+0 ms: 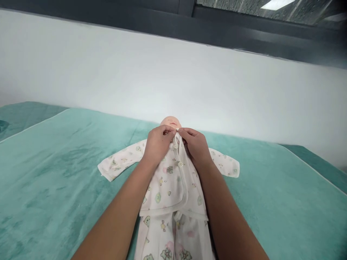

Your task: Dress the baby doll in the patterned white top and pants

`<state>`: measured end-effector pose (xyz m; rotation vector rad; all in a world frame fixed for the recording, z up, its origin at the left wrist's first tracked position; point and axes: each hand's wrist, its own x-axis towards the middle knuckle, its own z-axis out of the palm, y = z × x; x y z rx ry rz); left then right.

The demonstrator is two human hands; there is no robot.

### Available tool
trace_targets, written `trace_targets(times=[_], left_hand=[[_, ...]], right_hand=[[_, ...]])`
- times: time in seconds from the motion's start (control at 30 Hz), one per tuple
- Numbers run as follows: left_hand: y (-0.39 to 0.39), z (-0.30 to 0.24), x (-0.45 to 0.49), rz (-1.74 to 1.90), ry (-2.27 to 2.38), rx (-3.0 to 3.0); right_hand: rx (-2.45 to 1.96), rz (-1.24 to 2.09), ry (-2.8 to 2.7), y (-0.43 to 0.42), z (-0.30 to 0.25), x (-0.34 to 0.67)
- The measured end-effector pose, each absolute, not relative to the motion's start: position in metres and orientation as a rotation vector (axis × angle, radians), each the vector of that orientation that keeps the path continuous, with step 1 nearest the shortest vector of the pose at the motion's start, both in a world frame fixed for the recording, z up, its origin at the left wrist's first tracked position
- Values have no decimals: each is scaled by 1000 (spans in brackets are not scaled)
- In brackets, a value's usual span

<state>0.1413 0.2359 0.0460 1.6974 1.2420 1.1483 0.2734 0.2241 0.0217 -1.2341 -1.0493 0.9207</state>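
A baby doll (171, 121) lies on its back on a teal blanket (54, 173), dressed in a white patterned top (173, 184) with small buttons down the front and matching trousers. My left hand (157, 144) pinches the left edge of the top's neckline just under the doll's chin. My right hand (195, 146) pinches the right edge at the same spot, by the topmost button. Fingers of both hands are closed on the fabric. The sleeves of the top are spread flat to either side.
A white wall (173, 79) rises right behind the doll's head. Above it runs a dark window frame (244, 32). The teal blanket stretches wide to the left and right of the doll.
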Motion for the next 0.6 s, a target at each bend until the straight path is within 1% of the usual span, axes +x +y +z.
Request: trace_targets(times=[0.13, 0.4, 0.6], left_hand=[[237, 42, 141, 1163, 1220, 1673], [235, 47, 138, 1111, 1177, 1456], [234, 48, 138, 1121, 1056, 1280]], right_hand=[[-1255, 926, -1080, 223, 22, 275], [-1318, 875, -1329, 216, 30, 279], [-1458, 710, -1535, 209, 39, 273]])
